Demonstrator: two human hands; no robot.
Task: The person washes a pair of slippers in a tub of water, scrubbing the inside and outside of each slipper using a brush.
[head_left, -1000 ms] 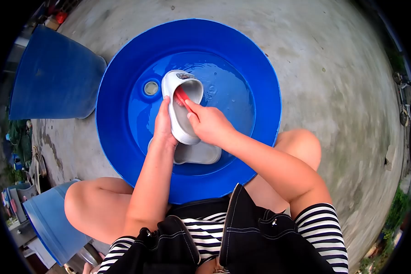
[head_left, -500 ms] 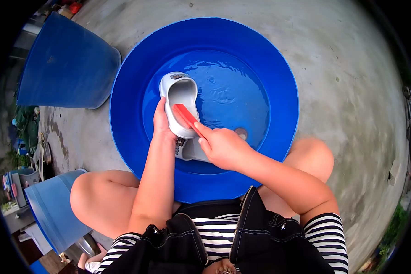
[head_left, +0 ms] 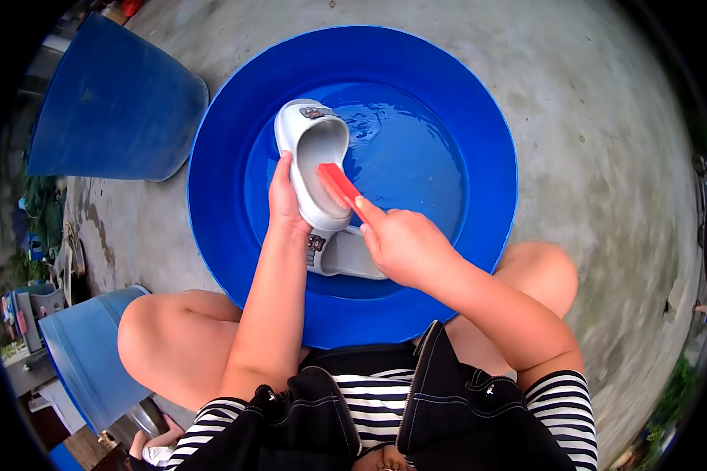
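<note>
A light grey slipper (head_left: 316,137) is held over the blue basin (head_left: 236,118) by my left hand (head_left: 288,200), whose fingers wrap the heel end from the left. My right hand (head_left: 407,245) is closed on the handle of a red brush (head_left: 339,185). The brush's bristles touch the slipper's insole near the heel. A second grey slipper (head_left: 352,255) lies below in the basin, partly hidden by the first slipper and my right hand. Shallow water (head_left: 401,157) covers the basin's bottom.
A large blue tub (head_left: 114,102) stands on the concrete floor (head_left: 605,157) at upper left. Another, lighter blue bucket (head_left: 94,353) is at lower left, near another person's foot (head_left: 161,439). My bent knees flank the basin's near side.
The held slipper has shifted slightly up and right, tilting more. The brush and my right hand have moved a little right, with the bristles still on the insole.
</note>
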